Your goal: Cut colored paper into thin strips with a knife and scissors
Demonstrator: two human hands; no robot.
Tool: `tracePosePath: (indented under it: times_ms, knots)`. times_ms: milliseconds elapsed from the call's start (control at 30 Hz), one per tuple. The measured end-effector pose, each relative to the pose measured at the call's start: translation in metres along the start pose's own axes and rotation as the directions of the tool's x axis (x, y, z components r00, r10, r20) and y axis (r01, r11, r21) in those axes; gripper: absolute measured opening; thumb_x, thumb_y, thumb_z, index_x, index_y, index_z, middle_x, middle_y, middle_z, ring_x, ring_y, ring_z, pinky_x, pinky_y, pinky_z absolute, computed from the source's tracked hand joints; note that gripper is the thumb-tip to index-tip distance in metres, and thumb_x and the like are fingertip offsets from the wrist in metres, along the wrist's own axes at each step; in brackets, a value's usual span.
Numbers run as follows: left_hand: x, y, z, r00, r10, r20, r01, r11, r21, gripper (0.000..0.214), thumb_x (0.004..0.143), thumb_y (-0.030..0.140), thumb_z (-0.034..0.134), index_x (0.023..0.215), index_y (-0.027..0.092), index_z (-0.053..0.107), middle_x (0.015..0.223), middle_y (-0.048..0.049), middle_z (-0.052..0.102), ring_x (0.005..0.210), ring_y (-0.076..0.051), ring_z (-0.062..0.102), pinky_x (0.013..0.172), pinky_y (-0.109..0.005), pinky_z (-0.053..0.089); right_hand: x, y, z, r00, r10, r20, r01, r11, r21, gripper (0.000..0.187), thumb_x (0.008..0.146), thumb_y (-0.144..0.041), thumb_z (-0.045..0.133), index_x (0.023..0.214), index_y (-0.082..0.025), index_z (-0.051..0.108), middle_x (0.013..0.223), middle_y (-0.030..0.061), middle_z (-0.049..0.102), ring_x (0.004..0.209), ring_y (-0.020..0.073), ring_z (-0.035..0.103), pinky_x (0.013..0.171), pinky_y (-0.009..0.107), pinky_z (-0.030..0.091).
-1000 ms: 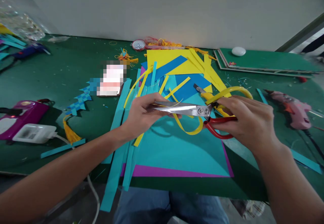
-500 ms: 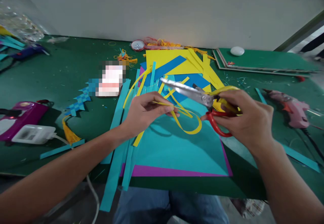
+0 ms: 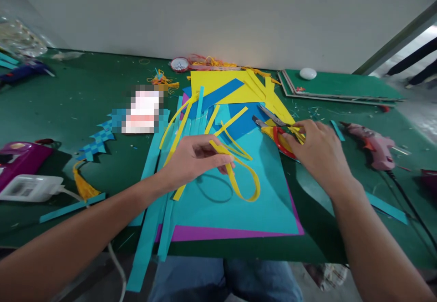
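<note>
My left hand (image 3: 201,156) pinches a yellow paper strip (image 3: 251,197) between thumb and fingers, and the strip curls into a loop to the right. Below it lies a turquoise paper sheet (image 3: 239,220). My right hand (image 3: 319,156) is low at the sheet's right edge, fingers closed at the handles of the scissors (image 3: 273,115). Their blades point up and left, and one handle loop is red. Close against the scissors is a yellow cutter knife (image 3: 268,131). Several yellow strips (image 3: 235,120) and blue paper pieces (image 3: 221,97) lie beyond my hands.
A pink glue gun (image 3: 372,145) lies at right, a phone (image 3: 143,111) at left. Turquoise strips (image 3: 139,256) overhang the front edge. Farther left are a woven blue paper piece (image 3: 99,140), a purple power block (image 3: 23,161) and a white plug (image 3: 32,188). Green boards (image 3: 341,83) lie at back right.
My right hand has lowered the scissors from above the sheet to its right side, beside the cutter knife. My left hand still holds the yellow strip, its loop now hanging freely.
</note>
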State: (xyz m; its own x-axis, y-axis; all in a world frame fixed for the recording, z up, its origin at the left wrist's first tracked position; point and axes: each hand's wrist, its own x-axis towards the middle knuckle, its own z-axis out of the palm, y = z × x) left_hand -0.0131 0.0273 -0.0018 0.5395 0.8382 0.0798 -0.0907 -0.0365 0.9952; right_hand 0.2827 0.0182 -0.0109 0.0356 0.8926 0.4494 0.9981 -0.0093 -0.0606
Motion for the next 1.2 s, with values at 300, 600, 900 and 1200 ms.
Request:
tracePosePath:
  times_ms: [300, 600, 900, 1200]
  knots:
    - [0.001, 0.001, 0.011, 0.997, -0.077, 0.011, 0.076, 0.995, 0.071, 0.018, 0.074, 0.028, 0.082, 0.073, 0.015, 0.071, 0.065, -0.0024, 0.074, 0.060, -0.017, 0.073, 0.058, -0.022, 0.061, -0.024, -0.078, -0.032, 0.882, -0.446, 0.154, 0.164, 0.595, 0.787, 0.019, 0.091, -0.030, 0.059, 0.076, -0.019, 0.065, 0.071, -0.0005, 0.064, 0.062, 0.0101, 0.054, 0.058, 0.024, 0.041]
    - [0.000, 0.006, 0.016, 0.986, -0.166, 0.014, 0.166, 0.986, -0.013, 0.029, 0.069, 0.026, 0.085, 0.091, 0.016, 0.070, 0.059, 0.0010, 0.072, 0.052, -0.017, 0.071, 0.053, -0.023, 0.061, -0.031, -0.093, -0.027, 0.877, -0.307, 0.370, -0.172, 0.518, 0.838, 0.036, 0.089, -0.034, 0.055, 0.058, -0.019, 0.045, 0.053, -0.0064, 0.037, 0.051, 0.0073, 0.031, 0.048, 0.022, 0.027]
    - [-0.001, 0.004, 0.016, 0.973, -0.227, 0.043, 0.227, 0.974, 0.005, 0.026, 0.066, 0.029, 0.087, 0.066, 0.015, 0.065, 0.056, 0.0000, 0.070, 0.047, -0.014, 0.067, 0.046, -0.019, 0.058, -0.034, -0.094, -0.026, 0.832, -0.418, 0.364, -0.095, 0.540, 0.836, 0.027, 0.086, -0.020, 0.047, 0.059, -0.019, 0.041, 0.053, -0.0070, 0.035, 0.051, 0.0069, 0.029, 0.048, 0.022, 0.026]
    - [-0.003, 0.000, 0.021, 0.936, -0.335, 0.110, 0.328, 0.942, 0.078, 0.018, 0.072, 0.017, 0.077, 0.063, 0.016, 0.061, 0.050, 0.0027, 0.066, 0.044, -0.013, 0.065, 0.042, -0.017, 0.054, -0.030, -0.098, -0.030, 0.929, -0.226, 0.292, -0.164, 0.454, 0.876, 0.011, 0.083, -0.029, 0.067, 0.082, -0.019, 0.067, 0.076, -0.0006, 0.065, 0.068, 0.0111, 0.058, 0.055, 0.023, 0.042]
